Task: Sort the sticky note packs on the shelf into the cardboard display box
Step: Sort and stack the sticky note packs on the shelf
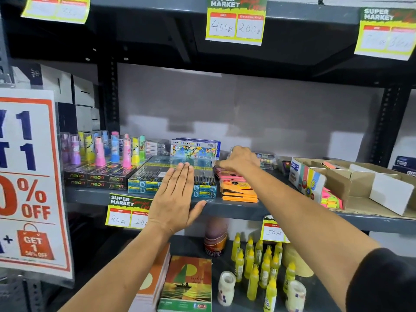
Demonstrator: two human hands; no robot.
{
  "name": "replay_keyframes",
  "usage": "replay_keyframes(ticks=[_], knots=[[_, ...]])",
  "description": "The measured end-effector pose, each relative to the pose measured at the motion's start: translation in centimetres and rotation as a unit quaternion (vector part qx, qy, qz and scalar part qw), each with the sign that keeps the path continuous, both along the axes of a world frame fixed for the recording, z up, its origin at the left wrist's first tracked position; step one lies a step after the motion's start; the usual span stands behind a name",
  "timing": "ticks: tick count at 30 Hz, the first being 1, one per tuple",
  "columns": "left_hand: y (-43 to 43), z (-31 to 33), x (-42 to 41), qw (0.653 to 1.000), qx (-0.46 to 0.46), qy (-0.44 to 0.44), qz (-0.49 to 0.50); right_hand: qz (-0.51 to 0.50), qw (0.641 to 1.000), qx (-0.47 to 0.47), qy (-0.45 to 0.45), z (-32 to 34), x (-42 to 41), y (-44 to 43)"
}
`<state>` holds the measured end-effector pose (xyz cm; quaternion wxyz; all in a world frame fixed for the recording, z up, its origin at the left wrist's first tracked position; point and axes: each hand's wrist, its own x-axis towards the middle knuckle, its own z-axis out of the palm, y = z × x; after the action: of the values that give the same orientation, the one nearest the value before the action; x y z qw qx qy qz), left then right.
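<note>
Orange sticky note packs [239, 191] lie stacked on the grey shelf [236, 209], with pink packs [227, 173] just behind them. My right hand [239, 162] reaches over the pink packs, fingers curled down onto the top one. My left hand [176, 199] is flat and open, fingers together, palm toward the blue pen boxes [171, 176] at the shelf's front edge. The cardboard display box [351, 183] stands to the right on the same shelf, with dividers and neon packs [331, 199] in its front compartment.
Neon marker boxes [99, 179] with coloured tubes fill the shelf's left. An oil pastel box [194, 149] stands behind the pen boxes. On the lower shelf are yellow glue bottles [258, 266] and notebooks [189, 284]. A sale poster [29, 176] hangs at left.
</note>
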<state>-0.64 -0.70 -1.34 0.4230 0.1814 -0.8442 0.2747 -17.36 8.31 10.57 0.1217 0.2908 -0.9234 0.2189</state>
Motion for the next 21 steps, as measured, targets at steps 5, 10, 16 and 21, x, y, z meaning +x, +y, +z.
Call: replay_keyframes(ticks=[5, 10, 16, 21], knots=[[0.0, 0.0, 0.0, 1.0, 0.001, 0.003, -0.002, 0.001, 0.999, 0.045, -0.022, -1.0, 0.2, -0.6], [0.0, 0.1, 0.0, 1.0, -0.002, 0.005, -0.003, 0.005, 0.998, 0.056, -0.018, -2.0, 0.0, -1.1], [0.0, 0.0, 0.0, 1.0, 0.0, 0.006, -0.007, 0.009, 0.998, 0.064, -0.001, -2.2, -0.2, -1.4], [0.0, 0.0, 0.0, 1.0, 0.003, 0.003, -0.008, -0.005, 1.0, 0.029, -0.008, -2.5, -0.4, -1.7]])
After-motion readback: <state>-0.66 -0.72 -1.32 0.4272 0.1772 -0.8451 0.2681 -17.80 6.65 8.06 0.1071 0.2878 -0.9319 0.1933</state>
